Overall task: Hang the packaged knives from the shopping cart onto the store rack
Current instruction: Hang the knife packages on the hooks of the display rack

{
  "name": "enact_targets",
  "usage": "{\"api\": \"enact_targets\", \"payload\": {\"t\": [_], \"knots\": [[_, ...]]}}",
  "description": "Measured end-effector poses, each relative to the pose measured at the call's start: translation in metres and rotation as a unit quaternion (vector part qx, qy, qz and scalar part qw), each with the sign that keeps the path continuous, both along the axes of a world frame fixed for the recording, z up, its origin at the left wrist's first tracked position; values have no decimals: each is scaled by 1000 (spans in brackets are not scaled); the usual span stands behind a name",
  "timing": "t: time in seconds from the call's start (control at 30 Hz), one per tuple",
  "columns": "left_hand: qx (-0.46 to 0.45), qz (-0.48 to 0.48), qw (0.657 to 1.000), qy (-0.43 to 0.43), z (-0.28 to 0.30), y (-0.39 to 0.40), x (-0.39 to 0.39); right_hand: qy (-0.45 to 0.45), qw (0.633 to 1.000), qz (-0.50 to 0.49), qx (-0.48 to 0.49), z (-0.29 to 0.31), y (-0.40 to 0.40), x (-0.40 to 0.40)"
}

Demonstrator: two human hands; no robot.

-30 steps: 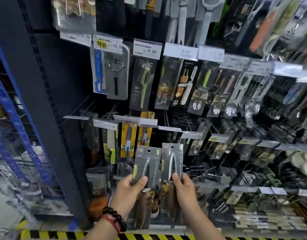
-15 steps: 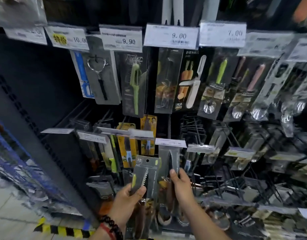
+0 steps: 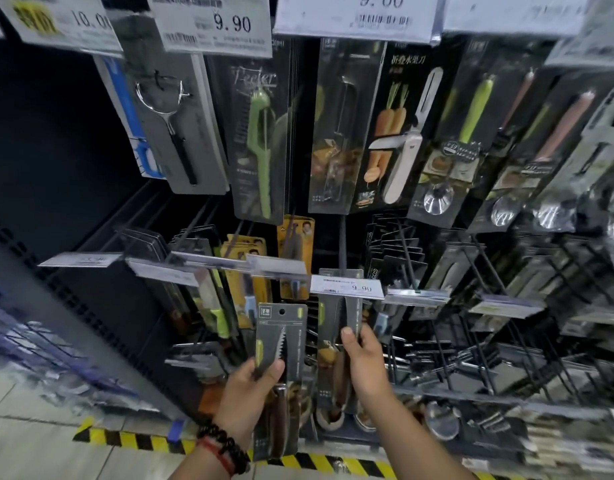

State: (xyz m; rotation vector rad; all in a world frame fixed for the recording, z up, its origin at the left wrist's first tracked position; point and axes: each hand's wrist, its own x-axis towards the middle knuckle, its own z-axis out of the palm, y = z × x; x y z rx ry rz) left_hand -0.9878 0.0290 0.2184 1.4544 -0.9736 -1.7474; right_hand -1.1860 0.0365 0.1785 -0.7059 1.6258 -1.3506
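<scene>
1. Right hand (image 3: 362, 368) first: its fingers (image 3: 348, 332) are curled round the lower half of a dark knife pack (image 3: 333, 341), thumb tip pressed on the front, pinching the card.
2. That pack's top edge sits right at the 9.90 price tag (image 3: 347, 288), at the near end of the peg (image 3: 341, 244). Whether the hang hole is on the peg yet, I cannot tell; the tag hides it.
3. Left hand (image 3: 250, 393) now: thumb across the front, fingers behind, gripping a second knife pack (image 3: 281, 348) low down. Its round hang hole near the top is plain to see, so this one is clear of any peg, just left of the first.
4. Step in hand, as I read it: seating the right pack on the peg under the tag.
5. Next move calls for sliding that pack far along the peg, then lifting the left pack so its hole meets the same peg tip.
6. Further out: peelers and fruit knives hang on the rack (image 3: 437, 341) above; striped tape marks the floor near the feet.
</scene>
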Motion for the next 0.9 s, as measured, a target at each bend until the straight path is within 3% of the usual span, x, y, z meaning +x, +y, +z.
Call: {"api": "enact_targets", "payload": {"t": [0.17, 0.43, 0.7, 0.9], "knots": [[20, -23, 999, 10, -8, -9, -2, 13, 1000, -3, 7, 28, -9, 1], [-28, -33, 999, -13, -2, -8, -5, 2, 1000, -4, -18, 31, -53, 0], [-39, -68, 996, -32, 4, -1, -18, -11, 995, -9, 97, 50, -83, -4], [-66, -93, 993, -28, 13, 0, -32, -28, 994, -18, 105, 40, -70, -10]]}}
